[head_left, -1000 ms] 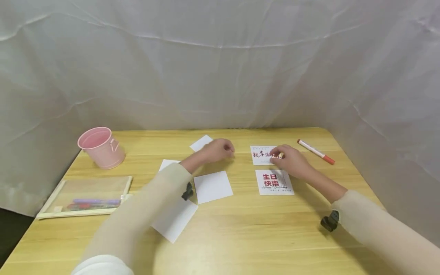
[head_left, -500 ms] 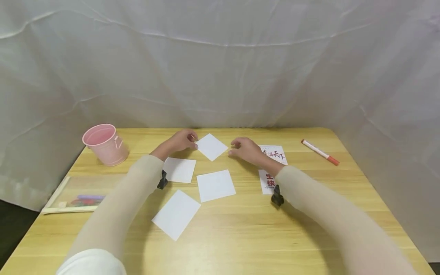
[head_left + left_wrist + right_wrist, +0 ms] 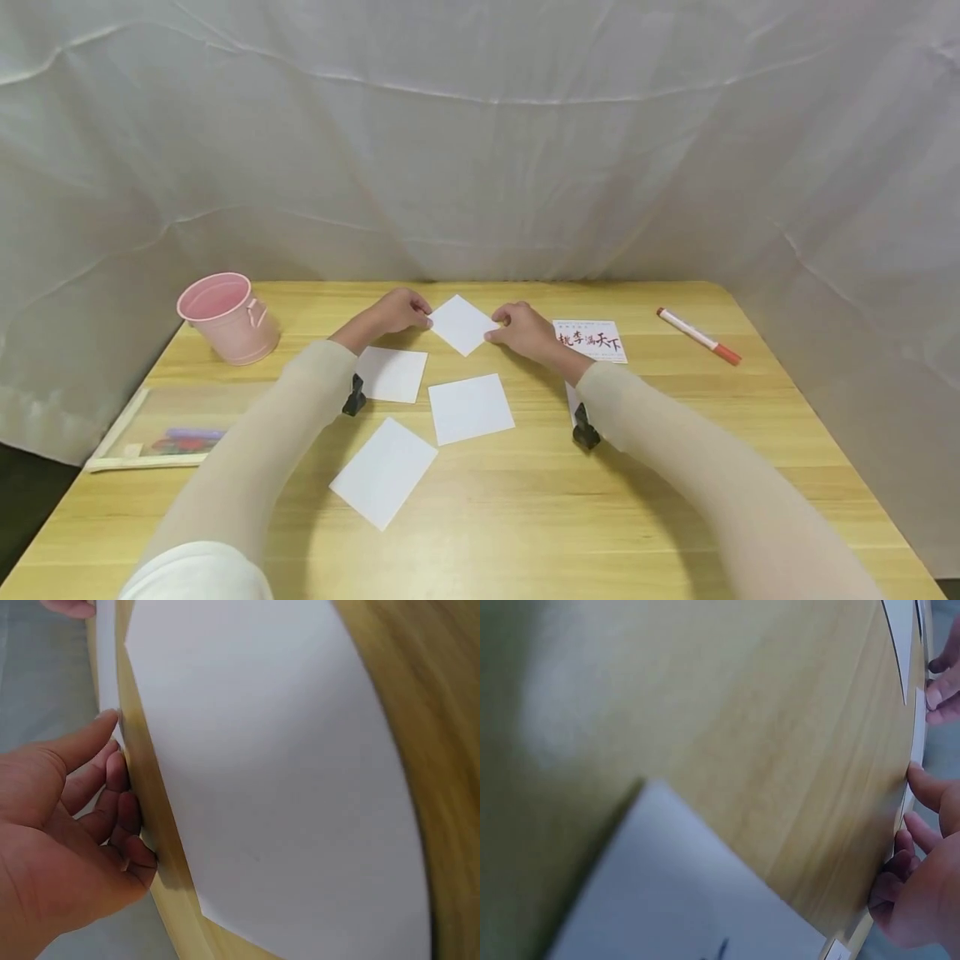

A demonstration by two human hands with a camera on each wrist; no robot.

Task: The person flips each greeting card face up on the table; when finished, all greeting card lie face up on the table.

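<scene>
At frame centre, the blank card (image 3: 461,323) lies between both hands: left hand (image 3: 396,310) and right hand (image 3: 525,329) pinch opposite corners with curled fingers. Four blank cards, two printed cards.

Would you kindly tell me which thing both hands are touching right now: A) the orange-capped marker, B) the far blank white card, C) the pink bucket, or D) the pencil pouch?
B: the left hand and the right hand each meet a corner of the far blank white card.

Staged recording booth: white cloth backdrop (image 3: 480,150), wooden table (image 3: 525,500).
</scene>
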